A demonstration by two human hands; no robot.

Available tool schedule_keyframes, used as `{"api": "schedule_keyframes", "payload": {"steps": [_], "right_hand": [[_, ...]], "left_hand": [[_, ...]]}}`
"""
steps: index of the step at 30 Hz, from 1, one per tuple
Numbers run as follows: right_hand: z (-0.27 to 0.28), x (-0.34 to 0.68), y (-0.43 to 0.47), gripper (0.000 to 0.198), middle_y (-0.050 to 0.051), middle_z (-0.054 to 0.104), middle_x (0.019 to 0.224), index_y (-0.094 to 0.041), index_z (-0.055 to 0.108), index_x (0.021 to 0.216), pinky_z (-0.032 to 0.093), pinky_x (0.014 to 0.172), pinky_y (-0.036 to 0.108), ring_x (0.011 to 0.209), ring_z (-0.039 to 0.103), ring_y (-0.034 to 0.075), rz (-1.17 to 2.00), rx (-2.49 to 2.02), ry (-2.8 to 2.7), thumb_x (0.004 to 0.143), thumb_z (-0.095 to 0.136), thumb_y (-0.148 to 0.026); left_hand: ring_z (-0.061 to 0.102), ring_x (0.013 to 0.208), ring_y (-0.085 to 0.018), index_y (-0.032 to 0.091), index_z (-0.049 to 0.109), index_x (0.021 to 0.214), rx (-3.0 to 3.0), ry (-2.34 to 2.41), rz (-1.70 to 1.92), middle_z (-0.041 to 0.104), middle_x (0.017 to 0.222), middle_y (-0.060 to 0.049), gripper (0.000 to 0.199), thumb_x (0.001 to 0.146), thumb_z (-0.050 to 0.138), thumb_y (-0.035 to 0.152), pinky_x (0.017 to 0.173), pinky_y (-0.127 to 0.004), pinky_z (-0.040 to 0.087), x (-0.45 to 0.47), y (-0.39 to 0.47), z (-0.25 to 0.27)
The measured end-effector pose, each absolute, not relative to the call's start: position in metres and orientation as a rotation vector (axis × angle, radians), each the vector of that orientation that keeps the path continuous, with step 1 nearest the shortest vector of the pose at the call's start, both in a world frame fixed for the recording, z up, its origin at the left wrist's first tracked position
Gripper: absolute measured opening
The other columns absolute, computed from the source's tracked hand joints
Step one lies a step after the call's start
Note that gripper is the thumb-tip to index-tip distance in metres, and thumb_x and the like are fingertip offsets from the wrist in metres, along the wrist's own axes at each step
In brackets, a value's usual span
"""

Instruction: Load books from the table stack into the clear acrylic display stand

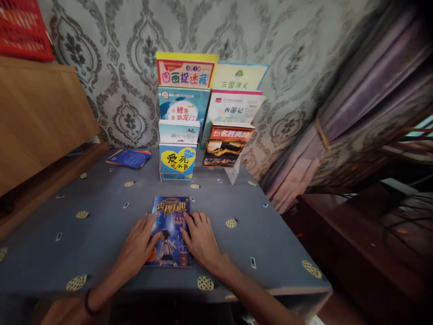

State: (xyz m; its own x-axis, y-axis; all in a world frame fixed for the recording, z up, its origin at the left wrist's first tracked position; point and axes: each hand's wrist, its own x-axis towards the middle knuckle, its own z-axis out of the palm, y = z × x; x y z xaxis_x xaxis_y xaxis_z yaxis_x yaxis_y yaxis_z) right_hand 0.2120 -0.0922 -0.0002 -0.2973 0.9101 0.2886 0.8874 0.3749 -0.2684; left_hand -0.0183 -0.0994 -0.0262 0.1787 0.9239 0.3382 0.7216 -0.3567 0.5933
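A blue comic-style book (171, 232) with gold lettering and a cartoon figure lies closed and flat near the front of the table. My left hand (138, 241) rests against its left edge, fingers stretched forward and thumb over the cover. On the opposite side my right hand (202, 240) lies with fingers extended, its thumb and index finger touching the cover's right edge. Neither hand is wrapped round the book. Beyond it stands a clear tiered book stand (233, 171), holding several books in two columns, among them a blue book with a yellow heart (177, 161) at the front.
A blue book or booklet (128, 158) lies at the table's back left. The table (111, 212) wears a grey patterned cover. To the left is a wooden cabinet (43, 108) with a red basket (25, 31) on top. A tied curtain (324, 122) hangs at right.
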Motion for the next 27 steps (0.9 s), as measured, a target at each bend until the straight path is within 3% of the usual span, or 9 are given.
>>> {"api": "schedule_keyframes", "payload": {"steps": [5,10,16,20,23,25,27], "right_hand": [[0.0,0.212,-0.093,0.039,0.014,0.064,0.115,-0.016,0.059,0.131,0.049,0.092,0.049,0.106,0.054,0.031,0.102,-1.573,-2.229,0.096,0.052,-0.029],[-0.002,0.213,-0.094,0.038,0.013,0.064,0.114,-0.018,0.059,0.131,0.051,0.094,0.049,0.105,0.056,0.031,0.087,-1.548,-2.196,0.095,0.053,-0.028],[-0.009,0.222,-0.093,0.04,0.011,0.065,0.118,-0.023,0.058,0.133,0.051,0.1,0.046,0.111,0.058,0.029,0.198,-1.455,-2.094,0.094,0.055,-0.03],[-0.016,0.23,-0.085,0.06,0.01,0.064,0.127,-0.027,0.042,0.148,0.053,0.098,0.045,0.114,0.062,0.028,0.511,-1.334,-1.896,0.091,0.06,-0.039],[-0.019,0.232,-0.074,0.082,0.008,0.07,0.112,-0.024,0.033,0.152,0.057,0.084,0.043,0.095,0.069,0.026,0.891,-1.257,-1.67,0.082,0.071,-0.042],[-0.019,0.233,-0.068,0.082,0.006,0.072,0.1,-0.022,0.039,0.147,0.056,0.08,0.042,0.087,0.07,0.025,1.115,-1.151,-1.54,0.077,0.075,-0.046],[-0.016,0.234,-0.065,0.07,0.005,0.073,0.097,-0.021,0.053,0.13,0.055,0.081,0.04,0.089,0.07,0.025,1.328,-0.987,-1.438,0.073,0.077,-0.052]], "left_hand": [[0.061,0.121,-0.029,0.023,0.052,0.137,1.59,1.424,1.104,0.064,0.131,-0.012,0.055,0.089,0.059,0.048,0.104,-0.044,0.047,-0.012,-0.094,-0.009],[0.07,0.102,-0.025,0.021,0.055,0.128,0.885,1.329,1.284,0.071,0.113,-0.009,0.065,0.071,0.08,0.039,0.082,-0.032,0.057,-0.003,-0.087,0.005],[0.074,0.077,-0.026,0.015,0.069,0.095,0.598,1.124,1.102,0.077,0.083,-0.006,0.048,0.054,0.09,0.027,0.066,-0.03,0.059,0.006,-0.081,0.018],[0.075,0.075,-0.025,0.016,0.072,0.092,0.583,1.073,1.139,0.077,0.081,-0.004,0.04,0.056,0.089,0.022,0.068,-0.03,0.06,0.008,-0.08,0.026],[0.075,0.079,-0.025,0.016,0.072,0.095,0.575,1.057,1.168,0.078,0.083,-0.005,0.038,0.06,0.086,0.017,0.072,-0.031,0.061,0.01,-0.081,0.032],[0.076,0.08,-0.025,0.015,0.072,0.097,0.569,1.061,1.178,0.078,0.086,-0.006,0.037,0.062,0.084,0.015,0.074,-0.031,0.061,0.012,-0.082,0.037],[0.076,0.082,-0.024,0.015,0.071,0.098,0.566,1.074,1.18,0.078,0.088,-0.006,0.035,0.065,0.082,0.012,0.075,-0.03,0.061,0.014,-0.082,0.039]]}}
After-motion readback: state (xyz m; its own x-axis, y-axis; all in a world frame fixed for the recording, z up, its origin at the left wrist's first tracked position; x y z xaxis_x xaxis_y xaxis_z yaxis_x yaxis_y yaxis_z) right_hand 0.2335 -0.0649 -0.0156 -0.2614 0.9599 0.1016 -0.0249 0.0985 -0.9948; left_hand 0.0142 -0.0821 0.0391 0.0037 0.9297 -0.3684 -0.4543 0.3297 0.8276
